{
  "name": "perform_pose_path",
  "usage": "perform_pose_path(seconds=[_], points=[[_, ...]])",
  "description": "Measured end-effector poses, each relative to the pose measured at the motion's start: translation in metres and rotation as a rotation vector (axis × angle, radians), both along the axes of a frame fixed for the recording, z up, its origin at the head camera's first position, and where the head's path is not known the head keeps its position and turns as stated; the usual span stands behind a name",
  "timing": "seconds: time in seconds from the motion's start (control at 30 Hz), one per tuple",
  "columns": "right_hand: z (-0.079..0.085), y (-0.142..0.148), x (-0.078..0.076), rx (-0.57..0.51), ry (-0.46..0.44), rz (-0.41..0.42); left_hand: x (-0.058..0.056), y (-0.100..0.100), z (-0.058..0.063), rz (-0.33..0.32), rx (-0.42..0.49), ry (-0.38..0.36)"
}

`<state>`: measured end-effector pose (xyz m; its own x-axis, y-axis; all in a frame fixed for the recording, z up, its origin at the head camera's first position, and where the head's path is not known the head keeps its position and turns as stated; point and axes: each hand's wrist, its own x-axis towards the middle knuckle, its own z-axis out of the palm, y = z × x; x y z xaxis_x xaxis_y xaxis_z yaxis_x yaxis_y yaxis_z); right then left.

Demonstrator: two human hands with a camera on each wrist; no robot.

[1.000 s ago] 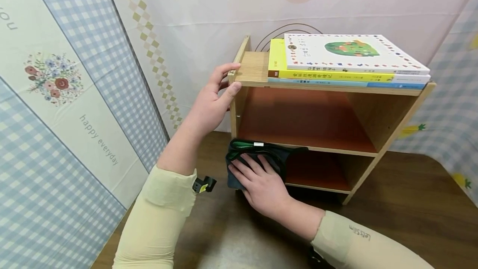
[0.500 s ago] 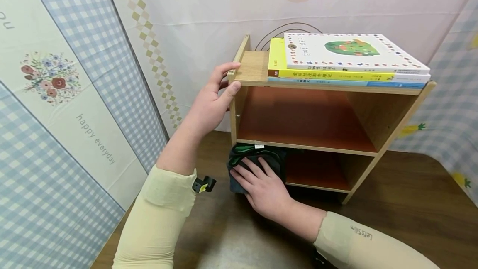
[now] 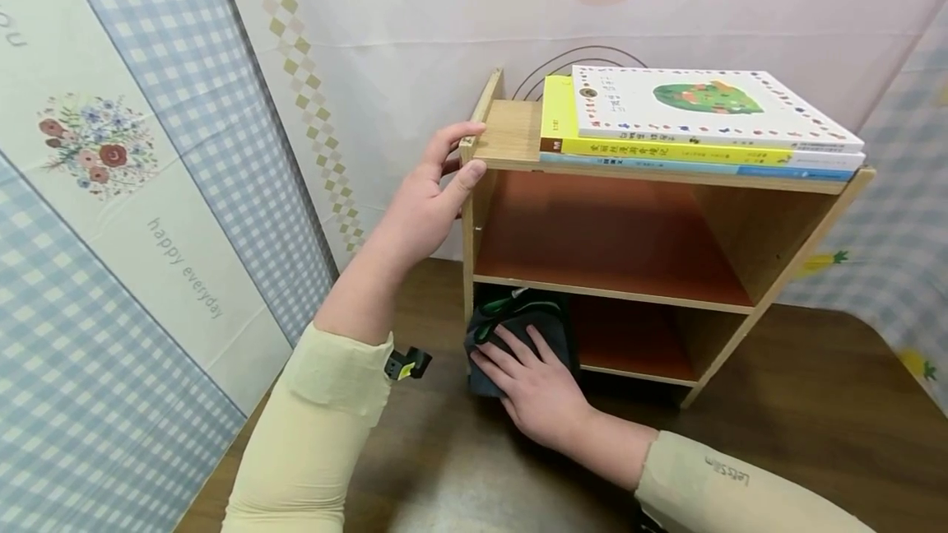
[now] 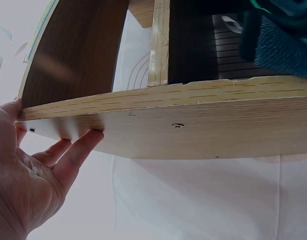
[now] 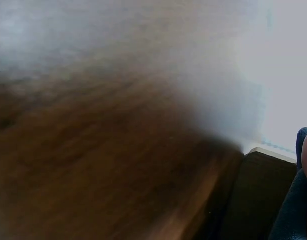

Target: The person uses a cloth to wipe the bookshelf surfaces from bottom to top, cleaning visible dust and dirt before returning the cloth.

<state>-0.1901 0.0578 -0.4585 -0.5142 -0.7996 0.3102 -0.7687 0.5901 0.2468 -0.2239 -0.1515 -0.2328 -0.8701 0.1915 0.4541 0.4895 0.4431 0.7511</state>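
A small wooden shelf unit [image 3: 615, 293] with reddish-brown boards stands on the table. My left hand [image 3: 428, 200] grips its upper left corner, thumb at the front edge and the other fingers against the outer side panel [image 4: 158, 125]. With fingers spread and fairly straight, my right hand [image 3: 541, 389] presses on a folded dark blue-grey fabric item [image 3: 485, 381] with green trim and a small pale tag. That bundle sits in the left part of the lowest compartment, its front at the opening. In the left wrist view the blue fabric [image 4: 286, 45] has a fuzzy surface.
Stacked flat on the unit's top board are several books, a white picture book [image 3: 629, 109] uppermost and a yellow one [image 3: 555, 118] below it. A brown wooden table [image 3: 800, 418] lies underneath. Printed curtains [image 3: 415, 15] hang behind and a checked one [image 3: 185, 23] at left.
My right hand has pushed the fabric bundle down and inward; its top, earlier over the middle board's edge, is now below it. The left hand keeps its hold on the corner.
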Motion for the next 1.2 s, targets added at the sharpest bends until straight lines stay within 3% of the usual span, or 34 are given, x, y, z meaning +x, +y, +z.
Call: perform_pose_path(seconds=[0.43,0.77,0.93,1.07,1.2], points=[[-0.001,0.007,-0.005,-0.064,-0.053,-0.026,-0.001,0.000,0.000,-0.013,0.022,0.008],[0.022,0.014,-0.019,-0.099,-0.179,-0.167,-0.002,0.001,-0.001,-0.009,0.013,0.010],[0.033,0.018,-0.028,-0.134,-0.318,-0.230,-0.002,0.001,-0.001,-0.009,0.011,0.009],[0.039,0.020,-0.031,-0.131,-0.418,-0.249,-0.001,0.000,-0.001,-0.011,0.011,0.012],[0.039,0.019,-0.033,-0.122,-0.416,-0.239,-0.002,0.000,-0.001,-0.013,0.011,0.007]])
